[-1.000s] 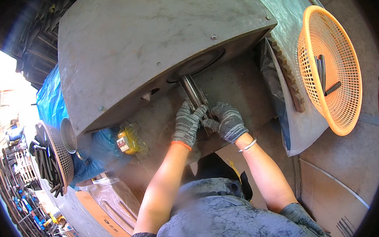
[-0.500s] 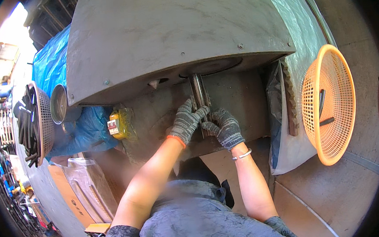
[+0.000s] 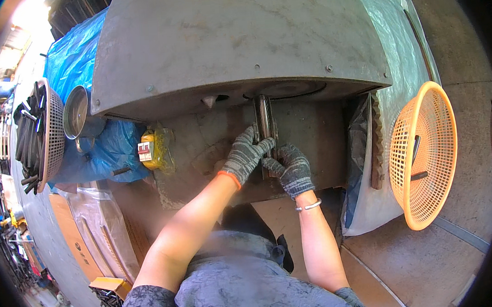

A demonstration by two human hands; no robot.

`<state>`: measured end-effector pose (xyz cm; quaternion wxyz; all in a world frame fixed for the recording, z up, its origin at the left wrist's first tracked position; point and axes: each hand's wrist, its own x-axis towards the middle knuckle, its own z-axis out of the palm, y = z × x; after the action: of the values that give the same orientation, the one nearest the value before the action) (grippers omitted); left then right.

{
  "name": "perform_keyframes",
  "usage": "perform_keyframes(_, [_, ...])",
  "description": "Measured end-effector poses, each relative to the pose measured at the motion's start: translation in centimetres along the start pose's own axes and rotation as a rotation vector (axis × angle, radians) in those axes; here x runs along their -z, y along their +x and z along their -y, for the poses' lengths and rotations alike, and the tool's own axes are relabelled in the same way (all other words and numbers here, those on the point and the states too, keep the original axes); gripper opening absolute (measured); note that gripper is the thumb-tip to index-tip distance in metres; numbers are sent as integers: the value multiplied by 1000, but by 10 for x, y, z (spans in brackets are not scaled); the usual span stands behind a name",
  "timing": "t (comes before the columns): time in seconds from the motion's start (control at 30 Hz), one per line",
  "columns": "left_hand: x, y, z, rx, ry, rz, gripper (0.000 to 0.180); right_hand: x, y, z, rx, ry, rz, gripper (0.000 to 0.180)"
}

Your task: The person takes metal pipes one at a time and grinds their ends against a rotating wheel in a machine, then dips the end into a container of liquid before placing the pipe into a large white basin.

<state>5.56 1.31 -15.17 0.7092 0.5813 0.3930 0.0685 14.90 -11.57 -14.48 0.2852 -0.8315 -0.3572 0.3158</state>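
Observation:
A shiny metal bar (image 3: 263,116) juts toward me from beneath the front edge of a large grey metal housing (image 3: 233,39). Over the bar's left side lies my left hand (image 3: 244,156), in a grey striped knit glove with an orange cuff, its thumb and fingers closed on it. My right hand (image 3: 293,168), gloved the same way, is closed at the bar's near right end. Its curled fingers hide whatever small thing may be between them. Behind the bar a dark round disc (image 3: 304,88) sits under the housing.
On the left are a basket of black tubes (image 3: 36,132), a metal pot (image 3: 80,116) on blue plastic sheeting (image 3: 108,156), and a yellow switch box (image 3: 152,151). An orange basket (image 3: 426,154) with a few dark tubes stands on the right. A pointed metal tip (image 3: 209,102) sticks out left of the bar.
The view has shifted slightly, so the housing and bar appear a little further right. Both hands keep nearly the same place and grip at the bar.

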Motion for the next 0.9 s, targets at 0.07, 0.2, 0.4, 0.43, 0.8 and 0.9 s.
perform_keyframes(0.07, [1,1,0,8,-15,15,40,3,-1,0,-8,72,32,44])
perform_keyframes(0.2, [1,-1,-5,9,-6,15,39,2,-1,1,-61,108,61,46])
perform_keyframes(0.4, [1,-2,-4,-17,-18,15,38,-5,-1,-15,-7,209,32,41])
perform_keyframes(0.43, [1,0,-3,-46,-42,37,38,-4,-1,-15,-3,249,40,40])
perform_keyframes(0.8, [-1,-5,-9,-7,-92,27,37,-9,-1,-16,39,245,-31,37])
perform_keyframes(0.9, [-2,-3,-9,21,-102,36,37,-9,0,-14,-23,143,-20,37])
